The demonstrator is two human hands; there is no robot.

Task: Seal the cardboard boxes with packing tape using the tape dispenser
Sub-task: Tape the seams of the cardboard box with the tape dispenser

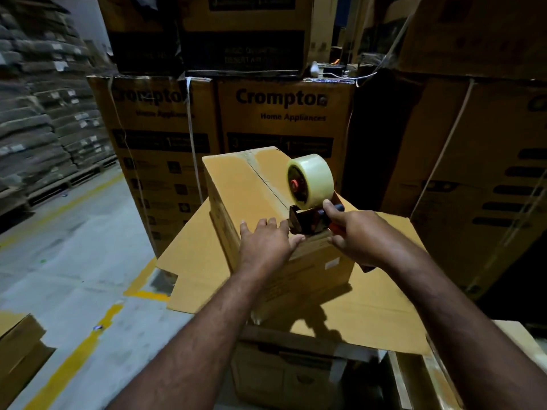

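Only the person's two arms and two hands can be seen. The left forearm (207, 321) is bare from the wrist back to the near edge of the view. The right forearm (444, 306) is bare the same way. Both forearms are long and have thin, short, dark hairs on top. The left hand (268, 241) is bare too. It shows its back, its knuckles, four fingers and a thumb, and it looks a little blurry. The right hand (358, 232) is also bare. It shows its wide back and its thumb, and most of its fingers are hidden.
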